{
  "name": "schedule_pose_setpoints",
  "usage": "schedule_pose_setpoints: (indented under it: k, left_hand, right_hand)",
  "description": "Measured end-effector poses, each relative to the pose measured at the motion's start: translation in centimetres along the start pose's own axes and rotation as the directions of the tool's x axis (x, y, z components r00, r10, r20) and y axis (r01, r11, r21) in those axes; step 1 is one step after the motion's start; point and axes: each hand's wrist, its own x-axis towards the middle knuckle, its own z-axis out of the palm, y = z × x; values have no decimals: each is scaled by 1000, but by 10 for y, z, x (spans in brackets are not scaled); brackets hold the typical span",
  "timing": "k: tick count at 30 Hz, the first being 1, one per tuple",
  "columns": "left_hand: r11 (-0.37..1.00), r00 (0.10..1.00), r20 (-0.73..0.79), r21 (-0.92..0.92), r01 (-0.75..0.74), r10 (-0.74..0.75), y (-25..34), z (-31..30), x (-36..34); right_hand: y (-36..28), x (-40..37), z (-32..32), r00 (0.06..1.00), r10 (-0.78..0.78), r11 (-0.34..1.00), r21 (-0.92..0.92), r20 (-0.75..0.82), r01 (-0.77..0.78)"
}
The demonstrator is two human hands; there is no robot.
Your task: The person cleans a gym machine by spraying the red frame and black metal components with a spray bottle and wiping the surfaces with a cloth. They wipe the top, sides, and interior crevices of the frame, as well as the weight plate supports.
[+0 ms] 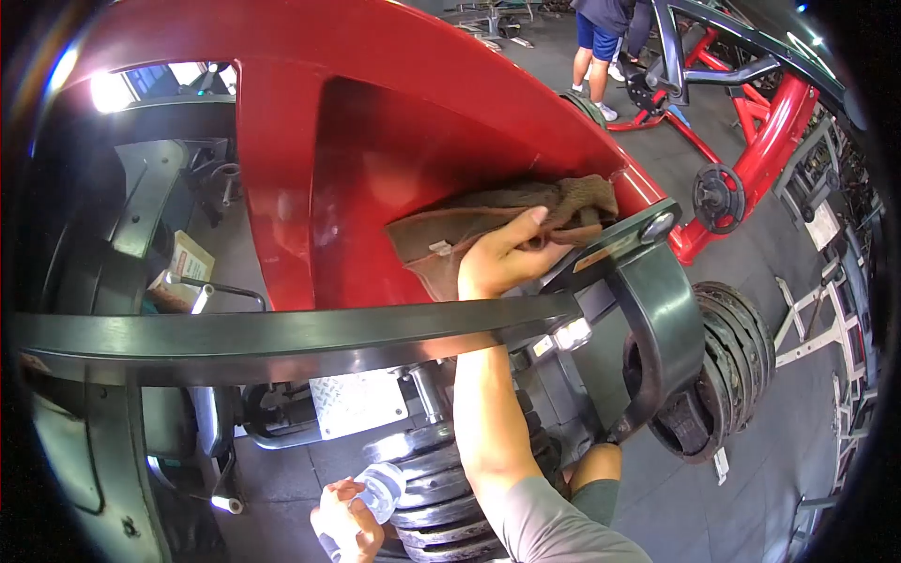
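A brown cloth (497,220) lies bunched against the red panel (394,159) of a gym machine. My right hand (507,258) grips this cloth near a black metal bracket, with the forearm passing behind a dark horizontal bar (282,338). Lower down, my left hand (349,521) is closed around a clear plastic container (381,491), which is partly hidden by the fingers. That container is beside a stack of dark weight plates (436,497).
More plates (737,347) hang on the machine's right side. Another red machine (770,159) stands at the upper right, near a person in blue shorts (597,39). White frames (821,328) line the right edge. A diamond-plate footrest (358,403) is below the bar.
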Motion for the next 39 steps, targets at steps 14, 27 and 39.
schedule_pose_setpoints:
  k: [14, 27, 39]
  left_hand:
    - [985, 996, 86, 173, 0, -15, 15, -2, 3]
    - [1000, 1000, 3, -15, 19, -19, -8, -4, 6]
    - [992, 996, 22, 84, -92, 90, -4, -5, 10]
  right_hand:
    - [-12, -92, -55, 641, -25, 922, -231, 767, 311]
    - [26, -193, -122, -374, -5, 990, 56, 927, 127]
    - [105, -171, -148, -480, 364, 921, -229, 798, 316]
